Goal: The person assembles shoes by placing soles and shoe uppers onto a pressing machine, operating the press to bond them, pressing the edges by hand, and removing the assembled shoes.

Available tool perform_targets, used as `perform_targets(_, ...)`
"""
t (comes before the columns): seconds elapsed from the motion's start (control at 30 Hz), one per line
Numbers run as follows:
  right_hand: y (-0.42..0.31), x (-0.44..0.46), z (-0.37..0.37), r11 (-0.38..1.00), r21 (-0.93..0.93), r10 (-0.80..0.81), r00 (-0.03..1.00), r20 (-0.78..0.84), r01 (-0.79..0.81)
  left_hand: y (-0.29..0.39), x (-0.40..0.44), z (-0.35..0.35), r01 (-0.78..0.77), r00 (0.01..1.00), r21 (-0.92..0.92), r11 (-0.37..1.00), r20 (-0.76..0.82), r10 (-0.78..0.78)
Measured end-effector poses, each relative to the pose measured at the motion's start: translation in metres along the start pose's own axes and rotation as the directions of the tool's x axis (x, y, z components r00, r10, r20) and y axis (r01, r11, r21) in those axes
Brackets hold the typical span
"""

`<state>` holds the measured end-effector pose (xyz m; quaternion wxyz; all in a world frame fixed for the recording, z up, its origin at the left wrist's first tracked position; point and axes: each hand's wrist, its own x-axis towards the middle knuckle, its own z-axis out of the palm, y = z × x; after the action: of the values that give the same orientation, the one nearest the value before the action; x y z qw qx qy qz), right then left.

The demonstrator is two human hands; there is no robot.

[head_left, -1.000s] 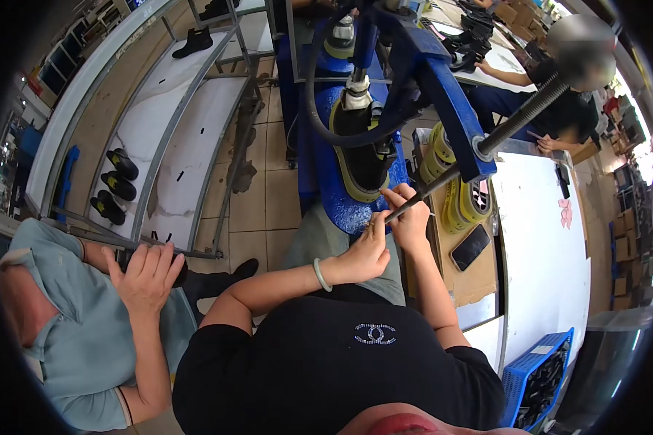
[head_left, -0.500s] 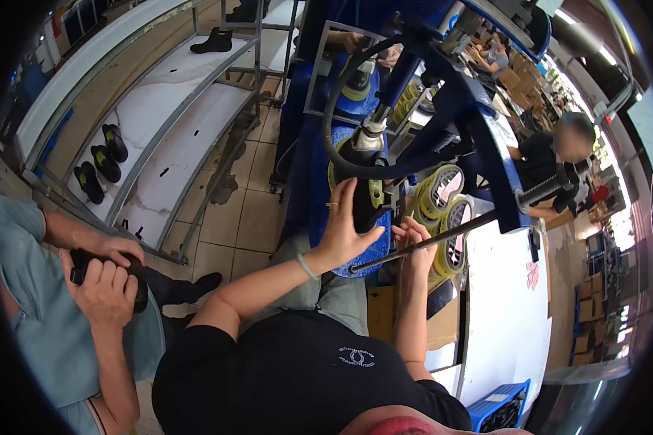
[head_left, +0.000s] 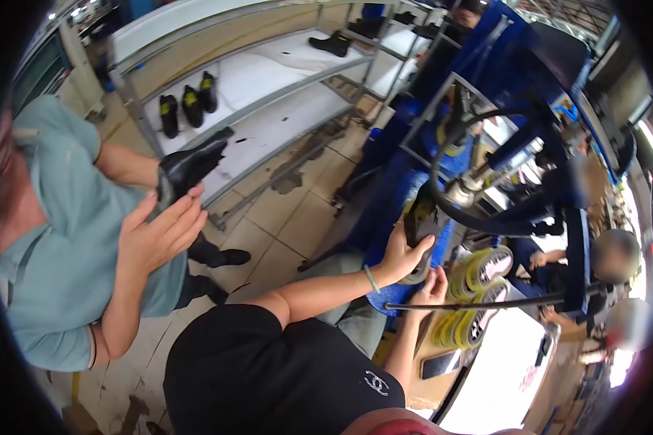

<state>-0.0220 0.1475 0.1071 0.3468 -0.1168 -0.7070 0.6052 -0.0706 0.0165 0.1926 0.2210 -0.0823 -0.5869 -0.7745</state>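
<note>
I have the dark shoe [head_left: 421, 219] at three o'clock in the head view, on the blue machine [head_left: 390, 296], with my left hand [head_left: 405, 255] curved around its front end and the thumb laid over the top. My right hand [head_left: 432, 291] is half closed with bent fingers just beside that same end, though I cannot tell whether it touches or holds anything, and the thin rod [head_left: 486, 299] crosses in front of it. Yellow-edged soles [head_left: 484, 272] stand at four o'clock, the phone [head_left: 440, 364] lies at five, and at ten another person holds a black boot [head_left: 194, 165].
</note>
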Motion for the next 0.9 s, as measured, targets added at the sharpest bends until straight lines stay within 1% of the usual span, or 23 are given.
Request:
perform_targets(0.03,0.005,0.0,-0.003,1.0,0.007,0.001,1.0,0.006,-0.001,0.004,0.005,-0.011,-0.006,1.0,0.023,1.0,-0.023,0.007)
perform_targets(0.07,0.01,0.002,-0.006,0.998,0.069,0.004,0.999,0.047,-0.008,0.007,0.013,-0.021,0.21,0.974,-0.263,0.942,-0.028,-0.225)
perform_targets(0.1,0.008,0.002,-0.004,0.99,0.135,0.036,0.998,0.049,-0.042,0.02,0.022,-0.029,0.385,0.901,-0.527,0.757,0.037,-0.432)
perform_targets(0.13,0.005,0.0,-0.004,0.986,0.157,0.051,0.997,0.053,-0.059,0.035,0.028,-0.04,0.334,0.911,-0.63,0.701,0.024,-0.413)
perform_targets(0.17,0.0,0.0,-0.003,0.981,0.178,0.064,0.996,0.055,-0.073,0.039,0.032,-0.056,0.379,0.889,-0.65,0.659,0.058,-0.454)
perform_targets(0.2,0.0,0.001,-0.004,0.986,0.152,0.067,0.996,0.056,-0.075,0.048,0.033,-0.072,0.394,0.878,-0.652,0.647,0.058,-0.476)
perform_targets(0.23,0.002,0.002,-0.006,0.983,0.166,0.072,0.996,0.061,-0.081,0.058,0.034,-0.089,0.41,0.866,-0.654,0.636,0.06,-0.497)
perform_targets(0.33,0.0,0.003,-0.008,0.977,0.188,0.09,0.994,0.063,-0.1,0.062,0.039,-0.144,0.439,0.834,-0.607,0.662,0.002,-0.552)
perform_targets(0.37,-0.002,0.003,-0.008,0.973,0.203,0.102,0.993,0.058,-0.112,0.065,0.041,-0.163,0.425,0.84,-0.562,0.71,-0.048,-0.541)
perform_targets(0.43,0.003,0.005,-0.011,0.976,0.192,0.089,0.994,0.066,-0.1,0.071,0.044,-0.192,0.343,0.854,-0.514,0.786,-0.178,-0.489)
perform_targets(0.53,0.011,0.009,-0.014,0.984,0.139,0.101,0.993,0.061,-0.109,0.05,0.046,-0.237,0.328,0.803,-0.421,0.846,-0.348,-0.484)
perform_targets(0.57,0.014,0.01,-0.014,0.985,0.135,0.099,0.993,0.059,-0.106,0.042,0.045,-0.25,0.324,0.803,-0.418,0.849,-0.354,-0.48)
perform_targets(0.63,0.013,0.01,-0.015,0.986,0.129,0.097,0.993,0.061,-0.104,0.03,0.044,-0.272,0.313,0.749,-0.342,0.886,-0.485,-0.452)
perform_targets(0.67,0.011,0.01,-0.013,0.989,0.109,0.095,0.994,0.059,-0.101,0.027,0.044,-0.28,0.289,0.743,-0.343,0.894,-0.509,-0.435)
perform_targets(0.73,0.007,0.011,-0.014,0.997,0.034,0.073,0.996,0.055,-0.075,0.019,0.045,-0.3,0.295,0.725,-0.352,0.888,-0.522,-0.448)
perform_targets(0.8,0.007,0.012,-0.013,0.997,0.029,0.076,0.996,0.054,-0.078,0.02,0.049,-0.313,0.3,0.702,-0.37,0.879,-0.538,-0.466)
perform_targets(0.9,0.002,0.012,-0.012,0.998,0.003,0.068,0.996,0.057,-0.068,0.012,0.059,-0.331,0.289,0.706,-0.371,0.883,-0.54,-0.458)
